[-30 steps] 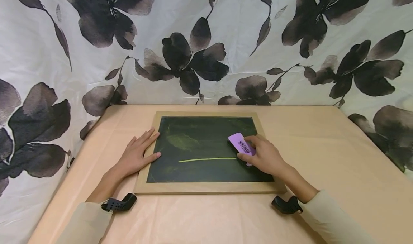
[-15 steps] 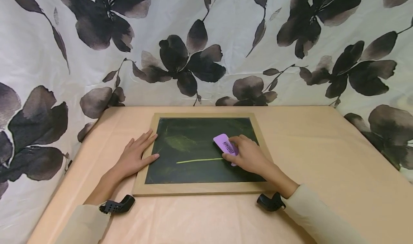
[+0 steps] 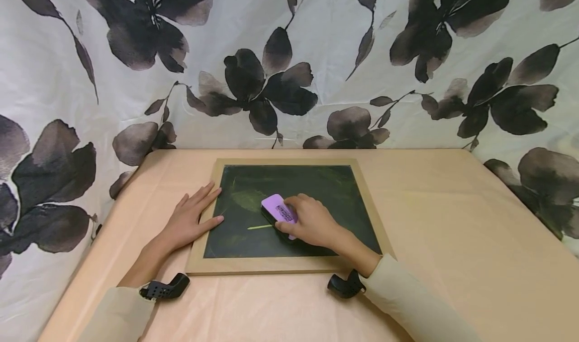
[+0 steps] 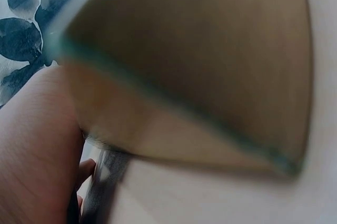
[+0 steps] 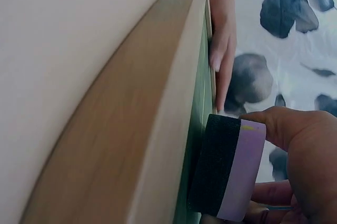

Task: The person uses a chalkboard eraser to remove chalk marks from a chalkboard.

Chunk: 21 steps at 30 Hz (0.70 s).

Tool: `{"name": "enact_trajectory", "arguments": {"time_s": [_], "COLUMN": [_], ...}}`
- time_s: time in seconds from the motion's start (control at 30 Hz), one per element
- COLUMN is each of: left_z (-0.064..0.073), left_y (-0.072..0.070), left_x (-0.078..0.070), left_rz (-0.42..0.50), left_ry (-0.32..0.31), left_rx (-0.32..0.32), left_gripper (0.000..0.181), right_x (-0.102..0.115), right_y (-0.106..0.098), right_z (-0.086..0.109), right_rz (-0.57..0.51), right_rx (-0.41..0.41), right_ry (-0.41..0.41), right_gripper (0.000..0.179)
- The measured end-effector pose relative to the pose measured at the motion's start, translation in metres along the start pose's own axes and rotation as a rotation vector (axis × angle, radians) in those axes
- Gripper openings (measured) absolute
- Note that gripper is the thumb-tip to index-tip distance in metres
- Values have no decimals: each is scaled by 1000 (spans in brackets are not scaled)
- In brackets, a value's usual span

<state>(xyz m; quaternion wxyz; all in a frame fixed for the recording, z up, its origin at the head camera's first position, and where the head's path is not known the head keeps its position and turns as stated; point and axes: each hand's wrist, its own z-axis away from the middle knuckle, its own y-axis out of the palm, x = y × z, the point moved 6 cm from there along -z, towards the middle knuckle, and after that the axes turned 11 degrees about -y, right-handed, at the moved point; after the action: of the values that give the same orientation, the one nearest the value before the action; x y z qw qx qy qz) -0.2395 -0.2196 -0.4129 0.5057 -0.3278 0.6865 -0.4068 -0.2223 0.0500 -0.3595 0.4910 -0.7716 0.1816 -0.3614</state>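
A wood-framed chalkboard [image 3: 316,181] lies on the table, bearing a short yellow chalk line [image 3: 259,227] and a faint smudge at upper left. My right hand [image 3: 312,221] grips a purple-topped eraser [image 3: 277,207] between thumb and fingers, its dark felt side down on the board over the line's right end. In the right wrist view, the eraser [image 5: 227,168] shows its black felt layer against the board's surface. Over the board's left frame edge, my left hand [image 3: 190,219] rests with fingers spread. The left wrist view shows mostly blurred frame [image 4: 200,66] and part of that hand.
A peach cloth covers the table [image 3: 429,201] around the board. Behind it hangs a white curtain [image 3: 344,45] with dark flowers. Black wrist cameras [image 3: 165,287] sit at both sleeves.
My right hand has slid the eraser leftward along the chalk line, which is now much shorter. My left hand stays on the frame.
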Motion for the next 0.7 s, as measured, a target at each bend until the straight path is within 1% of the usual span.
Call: {"name": "enact_trajectory", "arguments": {"time_s": [0.13, 0.4, 0.53, 0.7], "left_z": [0, 0, 1, 1], "left_y": [0, -2, -2, 0], "left_x": [0, 2, 1, -2], "left_rz": [2, -4, -3, -6], "left_ry": [3, -5, -11, -10], "left_rx": [-3, -8, -5, -6], "left_gripper": [73, 72, 72, 73], "right_x": [14, 35, 41, 39], "right_y": [9, 23, 26, 28], "right_z": [-11, -30, -31, -26], "right_rz": [-16, -74, -92, -93], "right_rx": [28, 66, 88, 121], "right_ry": [-40, -100, -124, -137], "right_gripper": [55, 53, 54, 54]}}
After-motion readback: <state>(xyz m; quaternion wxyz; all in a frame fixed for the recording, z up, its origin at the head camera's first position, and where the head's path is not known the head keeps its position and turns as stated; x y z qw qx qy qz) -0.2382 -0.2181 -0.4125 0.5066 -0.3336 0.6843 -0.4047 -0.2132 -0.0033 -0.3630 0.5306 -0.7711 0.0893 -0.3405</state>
